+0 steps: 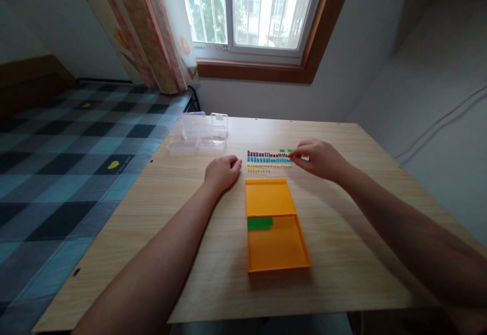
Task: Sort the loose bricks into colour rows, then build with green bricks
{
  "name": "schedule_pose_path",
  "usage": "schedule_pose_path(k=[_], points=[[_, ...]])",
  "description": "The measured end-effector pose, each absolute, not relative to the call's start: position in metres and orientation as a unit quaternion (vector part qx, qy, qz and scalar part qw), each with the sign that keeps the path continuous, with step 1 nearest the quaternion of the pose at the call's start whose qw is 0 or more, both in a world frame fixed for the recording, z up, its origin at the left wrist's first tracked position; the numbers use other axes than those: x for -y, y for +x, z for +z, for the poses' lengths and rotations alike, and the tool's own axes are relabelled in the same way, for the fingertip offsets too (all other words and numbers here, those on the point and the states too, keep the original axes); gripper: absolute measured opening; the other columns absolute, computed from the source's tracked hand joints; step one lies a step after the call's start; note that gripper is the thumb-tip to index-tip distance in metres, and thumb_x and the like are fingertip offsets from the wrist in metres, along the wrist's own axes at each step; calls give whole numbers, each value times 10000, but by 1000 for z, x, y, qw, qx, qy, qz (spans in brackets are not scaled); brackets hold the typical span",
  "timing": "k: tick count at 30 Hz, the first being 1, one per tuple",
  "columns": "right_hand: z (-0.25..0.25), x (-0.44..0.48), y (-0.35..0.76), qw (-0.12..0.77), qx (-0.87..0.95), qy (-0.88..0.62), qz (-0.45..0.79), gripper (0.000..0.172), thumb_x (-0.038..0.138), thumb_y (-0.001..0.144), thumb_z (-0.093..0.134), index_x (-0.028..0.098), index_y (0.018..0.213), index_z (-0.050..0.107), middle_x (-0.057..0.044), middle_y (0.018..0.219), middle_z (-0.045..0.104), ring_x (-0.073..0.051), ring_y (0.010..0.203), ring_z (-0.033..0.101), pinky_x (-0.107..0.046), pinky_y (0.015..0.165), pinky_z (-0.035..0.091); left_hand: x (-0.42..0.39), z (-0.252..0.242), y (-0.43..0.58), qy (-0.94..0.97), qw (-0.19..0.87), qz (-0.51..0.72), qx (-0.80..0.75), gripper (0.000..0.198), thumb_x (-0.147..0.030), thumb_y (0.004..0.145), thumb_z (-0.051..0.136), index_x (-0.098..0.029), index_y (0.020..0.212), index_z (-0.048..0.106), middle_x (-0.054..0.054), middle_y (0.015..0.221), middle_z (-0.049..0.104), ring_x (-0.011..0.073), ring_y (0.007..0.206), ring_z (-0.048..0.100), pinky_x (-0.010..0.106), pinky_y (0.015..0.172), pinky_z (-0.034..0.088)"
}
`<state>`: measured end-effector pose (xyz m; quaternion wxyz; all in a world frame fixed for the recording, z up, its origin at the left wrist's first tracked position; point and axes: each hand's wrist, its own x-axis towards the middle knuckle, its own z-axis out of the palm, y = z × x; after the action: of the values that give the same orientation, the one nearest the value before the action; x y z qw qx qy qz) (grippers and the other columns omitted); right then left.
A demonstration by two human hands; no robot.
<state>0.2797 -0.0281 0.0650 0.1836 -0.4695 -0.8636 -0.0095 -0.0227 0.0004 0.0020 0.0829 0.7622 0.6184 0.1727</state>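
Rows of tiny pieces lie on the table: a dark brown row (259, 154), a blue row (262, 160), and pale and yellow pieces (258, 170) nearer me. My right hand (314, 157) is at the right end of the rows, thumb and fingertips pinched together; what is between them is too small to make out. Small green pieces (282, 150) lie just behind the rows. My left hand (223, 172) rests on the table left of the rows, fingers curled, with nothing seen in it. In front of the rows, an open orange box (279, 249) holds flat green pieces (259, 223).
Clear plastic containers (211, 137) stand at the back left of the wooden table (190, 279). A bed with a checked cover (76, 173) runs along the left side. Behind the table are a barred window (266, 15) and a curtain (148, 26).
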Motion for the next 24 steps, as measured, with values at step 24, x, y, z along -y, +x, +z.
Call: schedule_pose_path(k=[24], points=[[42,-74,254,10,796,-605,14,209,271,872,651,231,960,836,-49,987,804,-195,878,687,-258,677,433,0,0,-23,756,96,188,-620,356,-439,962,481,-236,878,762,58,862,769,220,778,658,314,603,319]])
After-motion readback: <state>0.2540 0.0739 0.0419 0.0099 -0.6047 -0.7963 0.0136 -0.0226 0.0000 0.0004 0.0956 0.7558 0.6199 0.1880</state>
